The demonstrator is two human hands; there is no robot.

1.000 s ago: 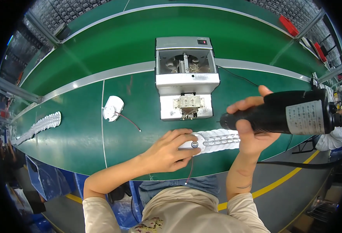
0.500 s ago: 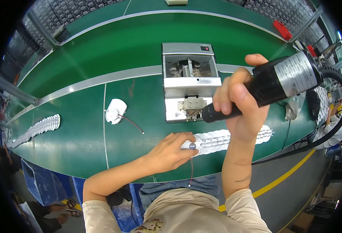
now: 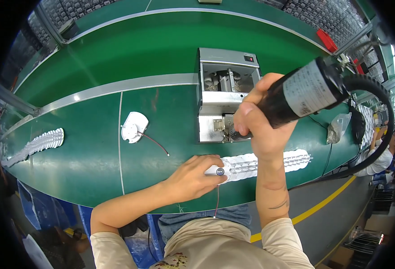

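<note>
The left forearm point(image 3: 130, 200) slants over the near edge of the tabletop point(image 3: 85, 161), left hand point(image 3: 193, 178) low, fingers bent — the right forearm point(image 3: 271, 188) reaches forward, right hand point(image 3: 268, 136) higher, curled tightly.

The power tool point(image 3: 276, 105) is black, with a pale grey label point(image 3: 308, 88) bearing dark print. The ribbed strip point(image 3: 296, 160) is white with a grey pattern along its middle; its end piece carries a dark round spot. The flat part point(image 3: 134, 127) is white, its wire point(image 3: 156, 144) dark red. The machine point(image 3: 222, 97) is silver-grey with black edges and a red-lit switch point(image 3: 249, 58). The worktop point(image 3: 85, 166) is green, the tray point(image 3: 326, 40) red, the shirt point(image 3: 224, 246) beige, the floor line point(image 3: 325, 204) yellow.
</note>
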